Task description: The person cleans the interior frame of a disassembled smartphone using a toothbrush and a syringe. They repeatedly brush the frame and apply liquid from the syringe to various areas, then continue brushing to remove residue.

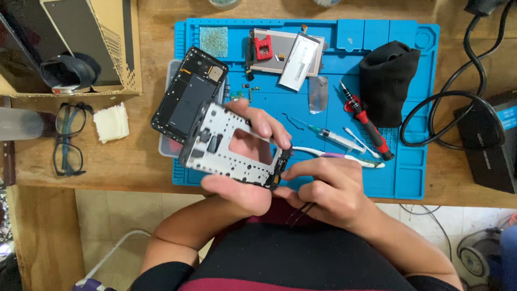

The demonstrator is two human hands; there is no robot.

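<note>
Two hands at the table's front edge: my left hand (245, 178) grips the phone frame (229, 148) over the blue mat (409, 161); my right hand (328, 188) pinches tweezers (297, 214) at its lower end. Judged step: picking at a small part; next needs steady precision.

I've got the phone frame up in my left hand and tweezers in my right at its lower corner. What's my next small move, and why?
Probably ease the tweezers a touch closer to the frame's lower right corner. The left hand holds the phone frame tilted above the blue mat, and the right hand pinches right at that corner, so the work seems centred there.
</note>
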